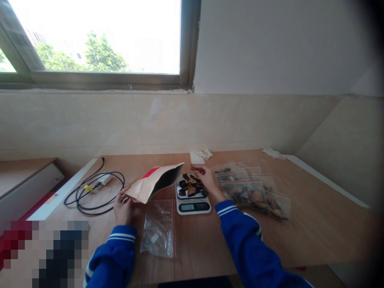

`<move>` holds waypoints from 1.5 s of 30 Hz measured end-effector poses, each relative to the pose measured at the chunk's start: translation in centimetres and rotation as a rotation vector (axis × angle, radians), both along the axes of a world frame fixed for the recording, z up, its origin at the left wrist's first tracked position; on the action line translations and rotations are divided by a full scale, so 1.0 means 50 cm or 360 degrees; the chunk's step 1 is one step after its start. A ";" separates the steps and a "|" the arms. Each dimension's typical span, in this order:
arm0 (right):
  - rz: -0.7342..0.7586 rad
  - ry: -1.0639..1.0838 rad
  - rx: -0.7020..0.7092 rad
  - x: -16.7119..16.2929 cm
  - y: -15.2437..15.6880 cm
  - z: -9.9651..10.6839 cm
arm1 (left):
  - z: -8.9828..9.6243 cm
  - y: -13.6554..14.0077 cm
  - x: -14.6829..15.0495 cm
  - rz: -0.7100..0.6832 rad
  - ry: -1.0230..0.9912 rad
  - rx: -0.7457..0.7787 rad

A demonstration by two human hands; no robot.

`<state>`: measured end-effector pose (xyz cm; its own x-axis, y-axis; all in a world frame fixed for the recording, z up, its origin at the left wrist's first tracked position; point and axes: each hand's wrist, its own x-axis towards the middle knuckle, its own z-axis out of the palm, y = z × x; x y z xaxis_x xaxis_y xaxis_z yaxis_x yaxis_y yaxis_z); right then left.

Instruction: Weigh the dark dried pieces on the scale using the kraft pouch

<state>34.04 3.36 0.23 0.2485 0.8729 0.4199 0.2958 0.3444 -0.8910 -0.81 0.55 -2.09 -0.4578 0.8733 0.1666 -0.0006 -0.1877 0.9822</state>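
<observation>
My left hand (122,206) grips the bottom end of a brown kraft paper bag (144,188) with a red patch. The bag is tilted, its dark-lined mouth gaping toward the scale. A white digital kitchen scale (194,213) stands in the middle of the table, with several dark brown dried pieces (191,191) on its platform. Over the scale's back right side, my right hand (206,178) pinches a small brown dried piece (193,167) between thumb and fingertips. A clear zip bag (157,232) with a red seal lies flat in front, left of the scale.
Several zip bags of dried pieces (252,194) lie overlapped on the right. On the left are a coiled black cable (78,200) and a white adapter (105,179). Crumpled white paper (205,154) sits by the back wall. A blurred-out patch covers the lower left.
</observation>
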 end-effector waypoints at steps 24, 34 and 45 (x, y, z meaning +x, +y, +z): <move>0.0058 -0.0327 0.0000 -0.028 -0.015 0.051 | -0.004 0.000 -0.003 -0.0017 -0.0005 0.0019; 0.0218 -0.1575 -0.0042 -0.102 -0.007 0.079 | -0.006 0.000 -0.006 -0.0029 -0.0026 0.0018; 0.0193 -0.1777 -0.0081 -0.095 -0.015 0.081 | -0.001 -0.003 -0.001 -0.0035 -0.0058 0.0031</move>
<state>29.31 2.62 4.29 -0.3324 0.8883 0.3170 0.9040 0.3959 -0.1614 -0.86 0.40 -2.14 -0.4443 0.8801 0.1672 -0.0407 -0.2063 0.9776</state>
